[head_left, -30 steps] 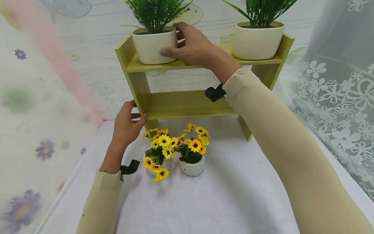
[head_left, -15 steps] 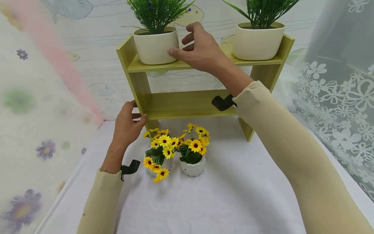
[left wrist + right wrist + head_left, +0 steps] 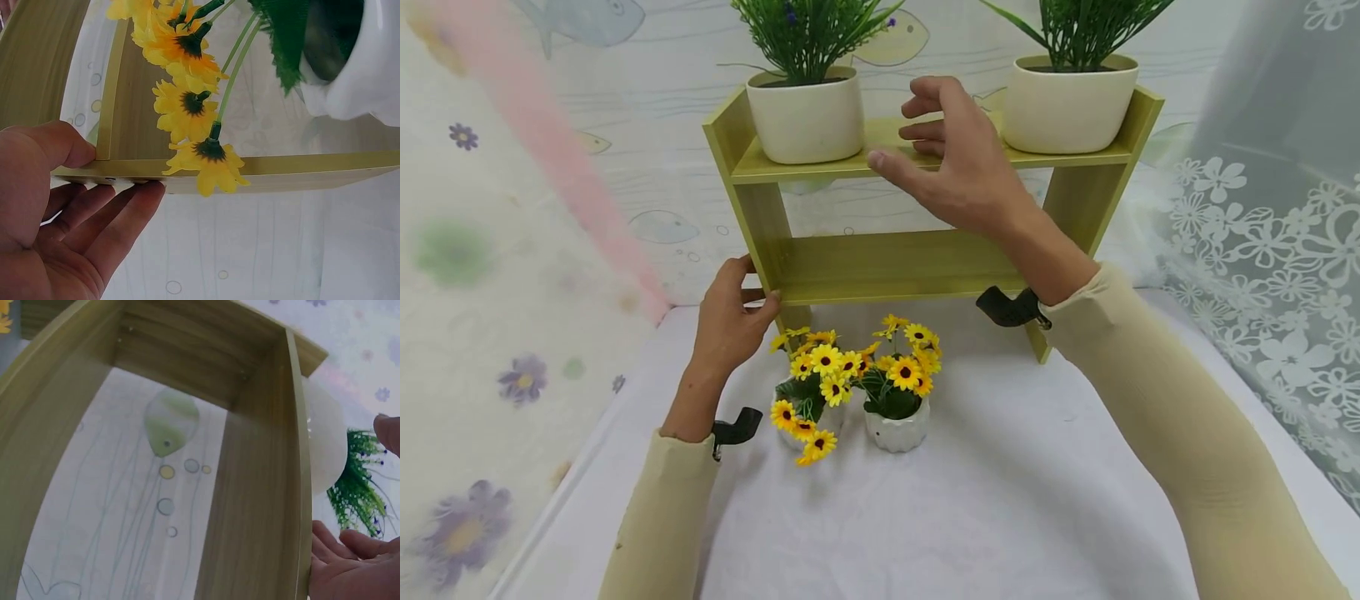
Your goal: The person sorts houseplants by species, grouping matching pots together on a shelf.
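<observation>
A two-tier wooden shelf (image 3: 895, 267) stands on the white cloth. My left hand (image 3: 726, 321) grips its left side panel, with the thumb (image 3: 72, 145) at the front edge and the fingers along the outer face. The upper tier bears two cream pots of green plants, a left pot (image 3: 808, 121) and a right pot (image 3: 1071, 108). Between them, in front of the upper board, my right hand (image 3: 962, 162) is held with spread, slightly bent fingers and nothing in it. A gap separates it from the left pot.
Below the shelf's front left, two small white pots of yellow daisy-like flowers stand side by side, a left flower pot (image 3: 808, 417) and a right flower pot (image 3: 898, 432). A lace curtain (image 3: 1285, 250) hangs at the right, and a patterned fabric wall (image 3: 512, 292) at the left.
My right hand has let go of the left cream pot and moved right and down, away from it. My left hand has kept its grip on the shelf.
</observation>
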A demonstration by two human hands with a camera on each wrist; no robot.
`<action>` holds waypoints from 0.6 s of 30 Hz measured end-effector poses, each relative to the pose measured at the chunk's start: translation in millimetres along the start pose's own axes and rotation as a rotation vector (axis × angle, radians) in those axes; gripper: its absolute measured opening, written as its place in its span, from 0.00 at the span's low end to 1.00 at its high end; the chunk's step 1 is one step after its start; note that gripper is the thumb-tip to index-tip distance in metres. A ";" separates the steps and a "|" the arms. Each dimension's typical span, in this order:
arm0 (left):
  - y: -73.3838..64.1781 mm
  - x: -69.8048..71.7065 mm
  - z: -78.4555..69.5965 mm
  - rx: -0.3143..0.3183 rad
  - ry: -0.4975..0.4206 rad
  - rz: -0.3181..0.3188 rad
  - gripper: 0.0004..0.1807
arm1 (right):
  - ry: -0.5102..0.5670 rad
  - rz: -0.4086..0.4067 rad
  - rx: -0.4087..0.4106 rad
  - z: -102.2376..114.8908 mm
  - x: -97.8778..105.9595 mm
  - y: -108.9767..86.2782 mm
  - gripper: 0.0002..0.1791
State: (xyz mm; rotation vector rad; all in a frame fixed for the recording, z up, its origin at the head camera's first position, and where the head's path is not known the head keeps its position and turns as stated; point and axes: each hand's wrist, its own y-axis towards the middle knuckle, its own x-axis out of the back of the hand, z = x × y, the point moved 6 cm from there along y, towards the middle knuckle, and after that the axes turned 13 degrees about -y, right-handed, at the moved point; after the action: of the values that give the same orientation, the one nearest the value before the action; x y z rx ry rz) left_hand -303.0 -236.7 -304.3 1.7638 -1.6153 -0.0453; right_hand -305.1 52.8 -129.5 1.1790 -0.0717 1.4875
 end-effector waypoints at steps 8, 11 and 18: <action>-0.3 0.5 -0.4 -0.005 -0.002 -0.002 0.29 | 0.156 -0.174 0.136 26.4 15.4 -51.5 0.35; 0.6 -0.1 -0.8 -0.009 -0.015 0.000 0.29 | 0.199 -0.224 0.162 24.5 17.4 -71.2 0.32; 0.3 -0.5 -1.6 0.006 -0.009 0.001 0.29 | 0.280 -0.206 0.181 1.6 3.1 -108.1 0.31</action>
State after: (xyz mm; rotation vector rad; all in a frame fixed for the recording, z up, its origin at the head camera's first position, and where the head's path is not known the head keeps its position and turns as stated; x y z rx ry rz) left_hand -302.7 -235.4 -303.2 1.7696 -1.6251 -0.0479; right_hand -220.0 88.7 -185.9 1.0738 0.3712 1.4827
